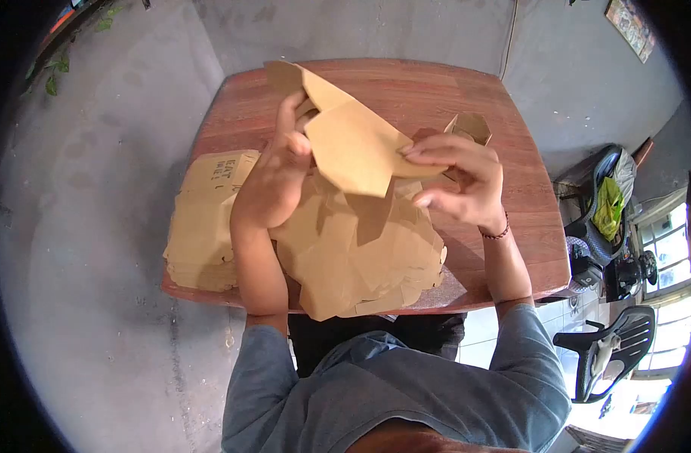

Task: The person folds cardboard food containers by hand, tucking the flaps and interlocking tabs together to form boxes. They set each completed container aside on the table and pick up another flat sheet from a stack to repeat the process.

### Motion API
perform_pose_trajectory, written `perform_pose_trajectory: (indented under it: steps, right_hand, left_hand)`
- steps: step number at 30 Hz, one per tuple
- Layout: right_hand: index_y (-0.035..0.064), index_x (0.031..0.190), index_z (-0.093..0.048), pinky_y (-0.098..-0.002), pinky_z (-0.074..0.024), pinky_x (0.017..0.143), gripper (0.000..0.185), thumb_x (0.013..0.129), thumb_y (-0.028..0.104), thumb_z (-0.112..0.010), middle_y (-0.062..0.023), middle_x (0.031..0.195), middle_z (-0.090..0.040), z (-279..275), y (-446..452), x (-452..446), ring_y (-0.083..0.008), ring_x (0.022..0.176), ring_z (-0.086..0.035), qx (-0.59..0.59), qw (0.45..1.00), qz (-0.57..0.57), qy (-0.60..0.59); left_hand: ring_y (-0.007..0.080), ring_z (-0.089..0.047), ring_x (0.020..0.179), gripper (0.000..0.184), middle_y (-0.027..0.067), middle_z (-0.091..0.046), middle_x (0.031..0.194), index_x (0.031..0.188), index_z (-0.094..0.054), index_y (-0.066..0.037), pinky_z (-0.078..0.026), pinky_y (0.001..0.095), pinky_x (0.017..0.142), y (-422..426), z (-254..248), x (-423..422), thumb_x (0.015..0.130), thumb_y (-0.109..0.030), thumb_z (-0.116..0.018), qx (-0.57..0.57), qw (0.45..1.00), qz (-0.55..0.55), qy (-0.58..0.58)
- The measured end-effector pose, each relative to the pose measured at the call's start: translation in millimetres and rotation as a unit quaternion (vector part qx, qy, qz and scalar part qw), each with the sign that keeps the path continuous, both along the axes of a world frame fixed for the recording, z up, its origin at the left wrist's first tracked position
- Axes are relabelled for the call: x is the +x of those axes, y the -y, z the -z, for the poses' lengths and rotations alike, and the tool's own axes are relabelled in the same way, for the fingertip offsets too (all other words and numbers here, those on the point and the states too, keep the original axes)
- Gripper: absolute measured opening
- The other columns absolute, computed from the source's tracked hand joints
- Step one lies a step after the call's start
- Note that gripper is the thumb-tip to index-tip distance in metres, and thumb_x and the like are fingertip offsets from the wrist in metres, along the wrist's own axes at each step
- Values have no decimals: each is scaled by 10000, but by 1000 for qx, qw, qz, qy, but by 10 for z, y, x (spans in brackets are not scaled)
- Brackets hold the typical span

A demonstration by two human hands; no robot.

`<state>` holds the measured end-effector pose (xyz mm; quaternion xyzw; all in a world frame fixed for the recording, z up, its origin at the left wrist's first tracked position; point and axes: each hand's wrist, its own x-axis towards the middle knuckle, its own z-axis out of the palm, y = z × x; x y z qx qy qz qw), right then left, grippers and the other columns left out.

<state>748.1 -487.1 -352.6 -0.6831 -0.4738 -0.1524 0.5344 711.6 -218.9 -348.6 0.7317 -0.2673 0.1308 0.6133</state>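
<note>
Both hands hold a partly folded brown cardboard box blank point(357, 143) in the air above the table. My left hand point(285, 162) grips its left side, fingers behind the card and thumb in front. My right hand point(459, 170) pinches the right end of the card between the fingers, with the thumb lower down. Below lies a loose pile of flat brown cardboard blanks point(345, 257), partly in the shadow of the held piece. To the left is a neater stack of flat blanks point(202, 219) with dark printed letters on top.
A small folded cardboard box point(470, 128) stands behind my right hand on the wooden table point(512, 249). Grey walls rise at the left and back. On the right are a dark plastic chair point(617, 347) and another seat with bags point(610, 204).
</note>
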Motion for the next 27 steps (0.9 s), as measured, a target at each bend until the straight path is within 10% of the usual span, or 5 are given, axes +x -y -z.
perform_pose_trajectory:
  steps: [7,13,27]
  right_hand:
    - [-9,1050,-732,-358,-582,853,310,742,-33,-744,-133,1054,-723,13,-67,-155,-284,971,-709,-112,983,39,143]
    - [34,1076,-742,-336,-580,707,300,778,24,-762,-81,965,-732,19,-58,-54,-253,819,-708,-113,978,-3,175]
    - [38,1160,-694,-301,-559,640,354,814,48,-769,-97,946,-702,55,-143,-78,-194,777,-689,-45,988,101,110]
  left_hand:
    - [204,-443,1323,1144,155,-359,1533,1553,-113,61,-375,319,1072,-135,-14,24,877,-849,-262,-85,988,105,-80]
    - [99,-601,986,651,110,-610,1251,1436,-407,74,-480,222,827,-92,-102,-65,936,-236,-686,-46,982,136,-125]
    - [252,-659,1077,509,194,-676,1145,1348,-464,44,-485,370,949,292,-24,-47,905,-136,-639,83,996,-43,-9]
